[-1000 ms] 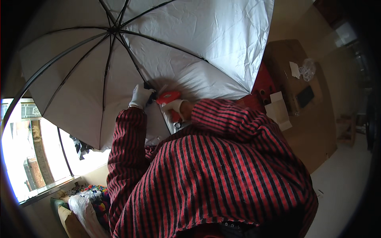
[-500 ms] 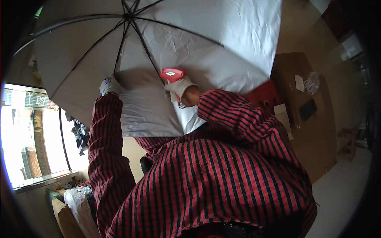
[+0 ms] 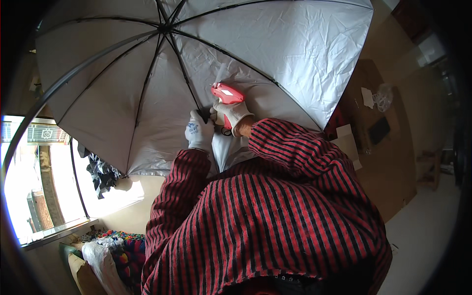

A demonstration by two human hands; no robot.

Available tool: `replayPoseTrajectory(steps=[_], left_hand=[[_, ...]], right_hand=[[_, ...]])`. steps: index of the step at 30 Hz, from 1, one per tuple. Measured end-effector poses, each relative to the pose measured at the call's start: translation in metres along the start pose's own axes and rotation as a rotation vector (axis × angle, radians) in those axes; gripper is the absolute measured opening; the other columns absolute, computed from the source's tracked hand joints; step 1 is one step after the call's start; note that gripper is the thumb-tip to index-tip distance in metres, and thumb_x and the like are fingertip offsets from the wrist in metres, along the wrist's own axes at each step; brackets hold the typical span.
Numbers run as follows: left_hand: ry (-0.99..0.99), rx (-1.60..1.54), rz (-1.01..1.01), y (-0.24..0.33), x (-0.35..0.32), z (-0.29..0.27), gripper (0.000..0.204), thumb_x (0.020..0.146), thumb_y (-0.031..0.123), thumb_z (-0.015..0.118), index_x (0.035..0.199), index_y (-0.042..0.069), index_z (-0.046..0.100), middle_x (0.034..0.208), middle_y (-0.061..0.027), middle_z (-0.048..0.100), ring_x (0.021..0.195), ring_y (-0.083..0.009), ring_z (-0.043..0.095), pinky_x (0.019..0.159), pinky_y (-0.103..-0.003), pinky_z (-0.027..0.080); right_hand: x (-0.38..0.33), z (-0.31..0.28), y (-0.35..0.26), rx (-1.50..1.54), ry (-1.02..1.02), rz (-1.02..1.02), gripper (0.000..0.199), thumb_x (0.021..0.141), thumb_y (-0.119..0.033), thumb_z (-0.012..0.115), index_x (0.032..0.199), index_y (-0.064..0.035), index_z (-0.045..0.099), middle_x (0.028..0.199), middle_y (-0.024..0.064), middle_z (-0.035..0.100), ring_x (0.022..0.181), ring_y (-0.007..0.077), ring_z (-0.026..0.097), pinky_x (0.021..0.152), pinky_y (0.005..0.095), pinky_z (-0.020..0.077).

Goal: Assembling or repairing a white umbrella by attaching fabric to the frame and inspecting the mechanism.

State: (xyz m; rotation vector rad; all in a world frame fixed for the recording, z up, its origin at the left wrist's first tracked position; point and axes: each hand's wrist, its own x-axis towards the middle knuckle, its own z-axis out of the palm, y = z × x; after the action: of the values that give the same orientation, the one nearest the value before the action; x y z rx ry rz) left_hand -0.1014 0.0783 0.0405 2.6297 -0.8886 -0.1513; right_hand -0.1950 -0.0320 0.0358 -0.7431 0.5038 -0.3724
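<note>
Right hand (image 3: 231,114) grips red tagging gun (image 3: 227,94); left hand (image 3: 199,132) pinches umbrella (image 3: 275,54) rib (image 3: 189,88).

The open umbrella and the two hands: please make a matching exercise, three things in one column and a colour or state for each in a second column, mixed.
Things:
1. umbrella
2. tool
3. left hand

States:
a. red, held by the right hand
b. white glove, on a dark rib
c. open, silver inside

Pairs: 1-c, 2-a, 3-b
</note>
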Motion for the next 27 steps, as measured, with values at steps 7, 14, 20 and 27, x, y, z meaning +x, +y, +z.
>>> replayPoseTrajectory(steps=[7,14,20,27], left_hand=[[0.009,0.018,0.053,0.0,0.022,-0.016,0.031,0.077,0.03,0.063,0.094,0.004,0.058,0.082,-0.0216,0.066,0.082,-0.0398,0.065,0.072,-0.049,0.048],[0.237,-0.211,0.171,0.009,0.08,-0.047,0.029,0.083,0.033,0.062,0.09,0.005,0.065,0.079,-0.0202,0.067,0.079,-0.0394,0.065,0.069,-0.046,0.049],[0.204,-0.226,0.145,0.014,0.096,-0.056,0.023,0.081,0.025,0.061,0.089,0.005,0.067,0.079,-0.0199,0.066,0.079,-0.0385,0.064,0.068,-0.044,0.049],[0.187,-0.397,0.156,0.003,0.102,-0.051,0.017,0.08,0.016,0.058,0.085,0.004,0.067,0.073,-0.0184,0.065,0.07,-0.0337,0.065,0.062,-0.041,0.049]], right_hand=[[0.015,-0.001,0.0,-0.322,0.095,-0.216,0.016,0.085,-0.019,0.062,0.091,-0.0046,0.061,0.08,0.0067,0.063,0.068,0.0167,0.059,0.062,0.0334,0.0472],[0.045,0.033,-0.04,-1.008,0.0,-0.423,0.03,0.082,-0.031,0.064,0.091,-0.0033,0.063,0.073,0.0118,0.063,0.063,0.0213,0.06,0.06,0.0364,0.0458],[0.07,0.053,-0.028,-0.269,-0.038,-0.05,0.021,0.083,-0.024,0.066,0.093,-0.0068,0.063,0.078,0.0058,0.066,0.065,0.0166,0.06,0.059,0.033,0.0467],[0.048,0.056,-0.052,-0.316,-0.081,0.119,0.014,0.087,-0.02,0.063,0.096,-0.0091,0.061,0.076,0.0031,0.063,0.059,0.0133,0.058,0.052,0.0286,0.0468]])
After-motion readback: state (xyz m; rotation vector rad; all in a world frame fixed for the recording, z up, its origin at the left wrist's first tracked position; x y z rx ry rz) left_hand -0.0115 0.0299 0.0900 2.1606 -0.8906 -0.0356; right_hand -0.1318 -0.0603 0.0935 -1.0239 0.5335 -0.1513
